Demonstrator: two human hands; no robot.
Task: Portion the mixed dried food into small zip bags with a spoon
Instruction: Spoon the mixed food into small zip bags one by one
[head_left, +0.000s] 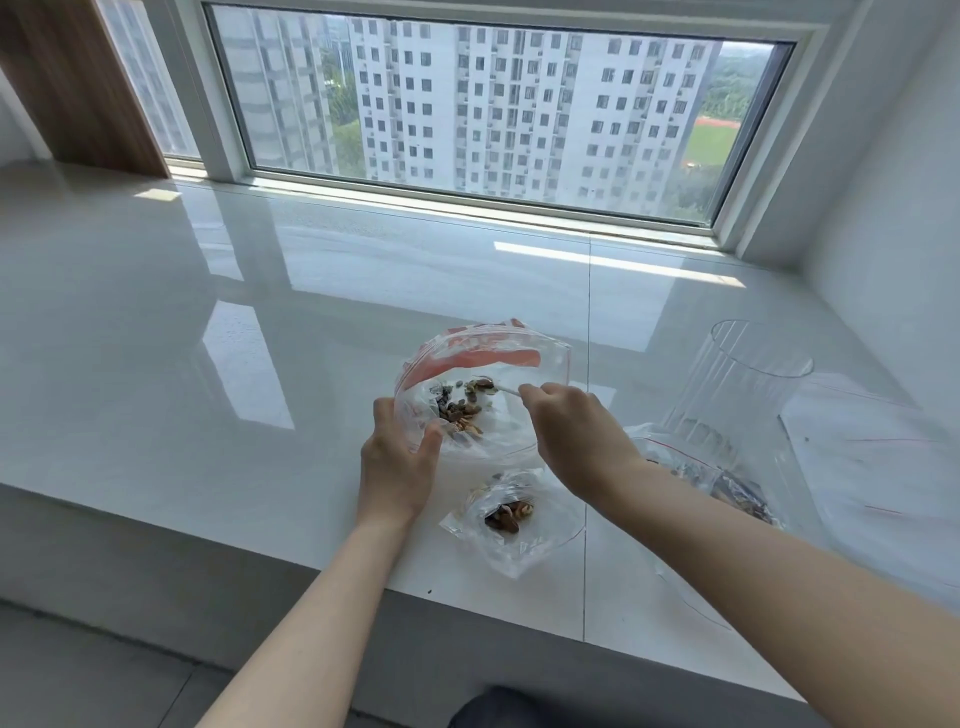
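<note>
- At the lower centre of the frame, a small zip bag (511, 517) holding some nuts lies on the glossy white sill (208, 364).
- Left hand (397, 465) curls around the rim of the large clear bag (480, 389), gripping it open.
- Right hand (574, 434) pinches the spoon (506, 389), its tip inside that bag above the mixed dried food (462, 408).
- Right of centre stands a clear container (737, 395); the window (493, 114) fills the top.

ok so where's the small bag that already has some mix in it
In the head view the small filled bag lies on the white sill near its front edge, between the forearms, just below the large bag held by the left hand.
</note>
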